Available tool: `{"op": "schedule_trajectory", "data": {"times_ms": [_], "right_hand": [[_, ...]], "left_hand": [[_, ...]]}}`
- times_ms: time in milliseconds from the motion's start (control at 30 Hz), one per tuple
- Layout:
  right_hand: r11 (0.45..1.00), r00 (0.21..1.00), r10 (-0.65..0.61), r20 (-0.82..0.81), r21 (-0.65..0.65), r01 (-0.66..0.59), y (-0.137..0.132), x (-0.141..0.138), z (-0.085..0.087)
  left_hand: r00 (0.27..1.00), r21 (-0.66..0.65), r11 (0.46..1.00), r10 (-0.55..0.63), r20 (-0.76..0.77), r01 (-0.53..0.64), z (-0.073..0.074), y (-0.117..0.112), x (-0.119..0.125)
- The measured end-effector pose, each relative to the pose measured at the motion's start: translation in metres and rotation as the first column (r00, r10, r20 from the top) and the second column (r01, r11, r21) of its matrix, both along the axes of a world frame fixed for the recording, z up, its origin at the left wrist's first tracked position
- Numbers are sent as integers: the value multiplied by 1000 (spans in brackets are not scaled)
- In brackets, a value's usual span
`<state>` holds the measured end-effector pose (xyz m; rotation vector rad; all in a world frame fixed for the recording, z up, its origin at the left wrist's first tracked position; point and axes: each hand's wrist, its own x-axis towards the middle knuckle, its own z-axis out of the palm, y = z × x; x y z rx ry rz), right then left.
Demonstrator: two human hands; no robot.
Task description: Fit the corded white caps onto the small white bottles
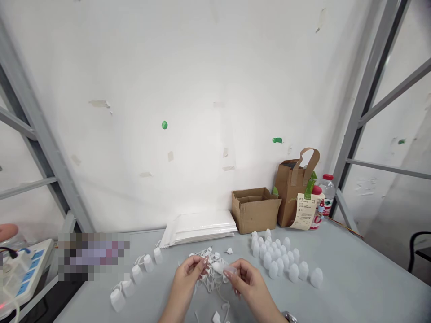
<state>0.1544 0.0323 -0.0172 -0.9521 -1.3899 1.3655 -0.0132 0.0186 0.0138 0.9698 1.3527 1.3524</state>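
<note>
My left hand [188,274] and my right hand [245,280] meet low in the middle of the view, above a tangled pile of white strings with small white pieces [210,269]. Left fingertips pinch a thin white string. Right fingers close on a small clear-white plastic cap [225,269]. A cluster of upright white caps [281,260] stands just right of my right hand. Several white caps with strings [136,273] lie in a row to the left.
Flat white bags [200,226] are stacked by the wall. Behind the caps sit an open cardboard box [254,208], a brown paper bag [294,188] and a red-capped bottle [327,193]. A power strip [27,269] lies far left. Grey rack posts flank the grey table [353,278].
</note>
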Motion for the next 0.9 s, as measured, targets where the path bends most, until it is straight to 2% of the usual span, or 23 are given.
{"op": "schedule_trajectory", "data": {"times_ms": [167, 433, 700, 900], "right_hand": [[1000, 1000, -9, -2, 7, 9, 0, -3, -8], [1000, 1000, -20, 22, 24, 20, -2, 0, 0], [999, 999, 19, -39, -30, -20, 0, -4, -6], [995, 994, 69, -83, -65, -75, -4, -3, 11]], "left_hand": [[999, 39, 999, 6, -34, -4, 1, -3, 3], [999, 37, 999, -6, -45, 7, -3, -5, 7], [999, 49, 998, -49, -18, 50, 2, -7, 4], [968, -23, 999, 41, 248, -37, 0, -4, 4]]}}
